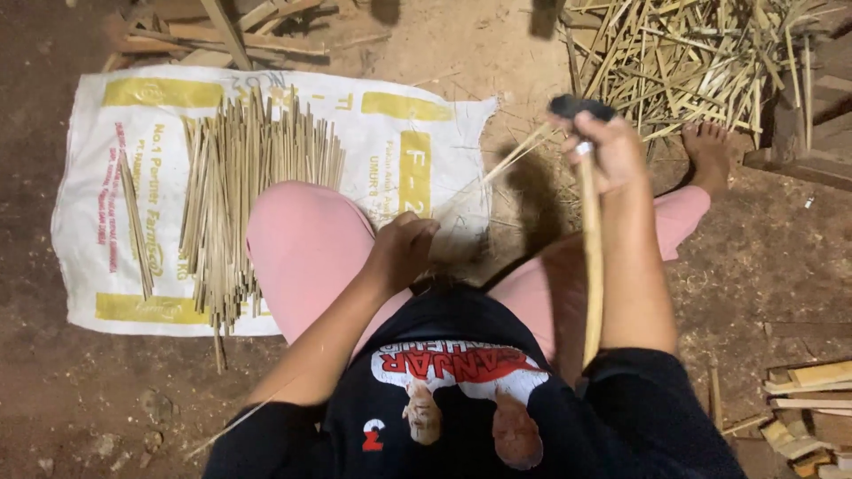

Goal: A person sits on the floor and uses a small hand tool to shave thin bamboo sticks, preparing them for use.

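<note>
Thin pale bamboo sliver (510, 164): one, blurred; it runs slantwise from the left hand up toward the right hand, over the gap between the two pink-clad knees.
Long axis of the sliver: lower left to upper right, its upper end just beside the right fist.
Left hand (404, 248): fist closed around the lower end of the sliver, resting by the left knee (306, 244); this hand is the nearer one to the body.
Right hand (603, 151): closed on a dark-handled tool (581, 106), one only, whose dark end shows above the fingers; whether a blade meets the sliver I cannot tell.
Long tan bamboo stick (590, 266): one, lying along the right forearm, down from the right hand toward the body, roughly upright in the view.
Bare foot (710, 151): one visible, right of the right hand, on the earth floor.
White woven plastic sack with yellow bands (390, 133): one, spread flat left of the left knee.
Bundle of cut bamboo sticks (240, 186): one main bundle on the sack, too many to count, all lying lengthwise away from the body; a smaller few (135, 222) lie further left on the sack.
Loose heap of bamboo strips (701, 58): one, beyond the right hand, strips crossing every way.
Wood offcuts (812, 399): a small stack, right of the body.
</note>
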